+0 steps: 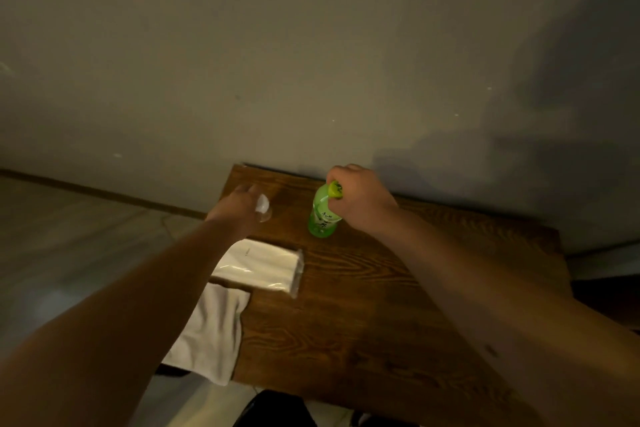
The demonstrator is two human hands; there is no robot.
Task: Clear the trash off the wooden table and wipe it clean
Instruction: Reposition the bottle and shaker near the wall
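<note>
Right hand (360, 199) grips green bottle (323, 215) at the neck, cap mostly covered. Left hand (242, 206) fingers curled around a clear cup (263, 210), blurred, mostly hidden, on table (363, 315).

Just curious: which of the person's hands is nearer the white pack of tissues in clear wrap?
Left. The left hand is just beyond the white pack of tissues; the right hand grips the green plastic bottle farther right.

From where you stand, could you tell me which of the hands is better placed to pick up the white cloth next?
Probably the left hand: the cloth hangs over the table's left edge, under that forearm. It already holds a small clear item, though. The right hand grips the green bottle further right.
</note>
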